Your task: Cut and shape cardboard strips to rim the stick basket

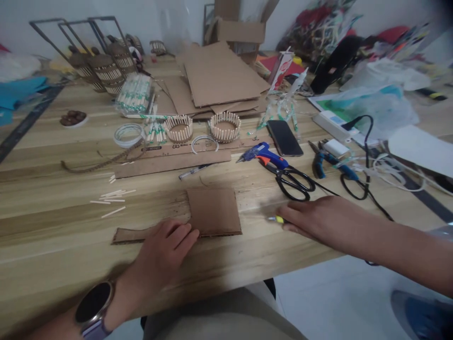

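Observation:
My left hand (169,245) rests over a brown cardboard strip (129,234), its fingers close together and pressing at the lower left corner of a squarish cardboard piece (215,210). The thumb is hidden, and whether strip and square are joined under the hand I cannot tell. To the right of the square, my right hand (314,219) is closed around a slim tool that looks like a craft knife (279,219), with a yellow front and a metal tip pointing left. The tip is a little blurred and apart from the cardboard. Black-handled scissors (292,182) lie just beyond that hand.
A blue glue gun (264,153), a phone (285,138) and pliers (319,160) lie behind on the right, with cables near my right arm. Small sticks (112,196) are scattered at left. Two stick-ringed baskets (225,127) stand before stacked cardboard (222,75).

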A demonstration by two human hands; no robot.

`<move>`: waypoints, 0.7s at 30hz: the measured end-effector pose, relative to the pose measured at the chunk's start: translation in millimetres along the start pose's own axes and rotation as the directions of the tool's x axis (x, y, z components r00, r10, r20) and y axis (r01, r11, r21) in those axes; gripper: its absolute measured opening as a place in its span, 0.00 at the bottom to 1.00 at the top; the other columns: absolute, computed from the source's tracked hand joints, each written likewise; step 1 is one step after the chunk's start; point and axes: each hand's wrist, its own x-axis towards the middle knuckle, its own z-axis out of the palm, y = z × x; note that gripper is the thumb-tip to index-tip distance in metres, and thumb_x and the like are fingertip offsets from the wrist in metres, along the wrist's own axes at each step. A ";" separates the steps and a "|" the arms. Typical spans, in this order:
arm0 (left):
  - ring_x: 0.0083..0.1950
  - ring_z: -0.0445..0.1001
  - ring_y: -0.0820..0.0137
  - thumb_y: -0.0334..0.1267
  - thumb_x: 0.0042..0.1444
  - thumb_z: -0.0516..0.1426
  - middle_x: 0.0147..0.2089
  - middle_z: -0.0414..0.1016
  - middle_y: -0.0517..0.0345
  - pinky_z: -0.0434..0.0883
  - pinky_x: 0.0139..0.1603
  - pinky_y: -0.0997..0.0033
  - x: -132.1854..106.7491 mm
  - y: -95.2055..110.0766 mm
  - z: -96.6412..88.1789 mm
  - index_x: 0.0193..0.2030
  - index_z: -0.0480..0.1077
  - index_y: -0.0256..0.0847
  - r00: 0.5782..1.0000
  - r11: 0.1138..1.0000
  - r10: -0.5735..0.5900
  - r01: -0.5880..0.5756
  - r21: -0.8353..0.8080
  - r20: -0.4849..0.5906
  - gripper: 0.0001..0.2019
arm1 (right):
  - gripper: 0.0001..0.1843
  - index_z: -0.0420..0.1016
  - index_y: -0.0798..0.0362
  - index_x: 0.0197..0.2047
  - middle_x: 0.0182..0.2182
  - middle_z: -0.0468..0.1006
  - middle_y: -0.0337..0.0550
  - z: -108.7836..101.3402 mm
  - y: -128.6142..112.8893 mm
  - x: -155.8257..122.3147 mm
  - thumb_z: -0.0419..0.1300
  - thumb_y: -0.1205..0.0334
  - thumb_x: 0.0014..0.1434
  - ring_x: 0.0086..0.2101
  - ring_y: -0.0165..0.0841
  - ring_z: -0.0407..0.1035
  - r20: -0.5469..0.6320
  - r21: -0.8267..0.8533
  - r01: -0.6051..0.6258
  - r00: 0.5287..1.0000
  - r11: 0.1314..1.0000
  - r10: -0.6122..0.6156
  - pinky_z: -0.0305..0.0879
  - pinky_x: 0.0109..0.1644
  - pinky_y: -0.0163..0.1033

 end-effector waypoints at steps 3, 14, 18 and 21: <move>0.38 0.72 0.63 0.29 0.68 0.49 0.36 0.77 0.53 0.69 0.38 0.63 11.7 2.9 -1.6 0.39 0.72 0.39 0.999 0.996 -0.029 0.026 0.089 0.034 0.11 | 0.15 0.71 0.53 0.51 0.38 0.78 0.47 -0.3 -13.7 23.4 0.48 0.55 0.72 0.28 0.35 0.73 -0.124 0.008 -0.102 0.987 0.995 0.103 0.54 0.28 0.37; 0.31 0.70 0.62 0.25 0.67 0.44 0.29 0.72 0.56 0.64 0.33 0.63 31.3 -3.1 -22.8 0.34 0.67 0.41 0.977 0.992 -0.016 -0.010 0.122 0.212 0.15 | 0.22 0.68 0.57 0.62 0.44 0.74 0.55 -1.4 -46.1 87.3 0.58 0.63 0.66 0.44 0.46 0.70 -0.215 0.113 -0.066 0.973 0.991 0.089 0.65 0.42 0.44; 0.31 0.70 0.61 0.24 0.64 0.44 0.29 0.72 0.56 0.64 0.32 0.63 28.6 -1.7 -22.4 0.34 0.66 0.42 0.969 0.993 -0.030 0.001 0.117 0.246 0.14 | 0.17 0.73 0.56 0.55 0.43 0.76 0.52 -6.7 -61.9 74.3 0.58 0.58 0.67 0.44 0.44 0.70 -0.259 0.273 0.042 0.965 0.961 0.032 0.64 0.44 0.45; 0.32 0.72 0.60 0.25 0.63 0.46 0.30 0.73 0.55 0.65 0.32 0.63 31.4 0.3 -26.3 0.33 0.67 0.42 0.940 0.995 -0.060 0.030 0.094 0.336 0.13 | 0.11 0.76 0.55 0.44 0.37 0.76 0.47 3.8 -82.1 67.8 0.63 0.56 0.64 0.38 0.39 0.71 -0.243 0.384 0.054 0.969 0.922 0.045 0.64 0.38 0.41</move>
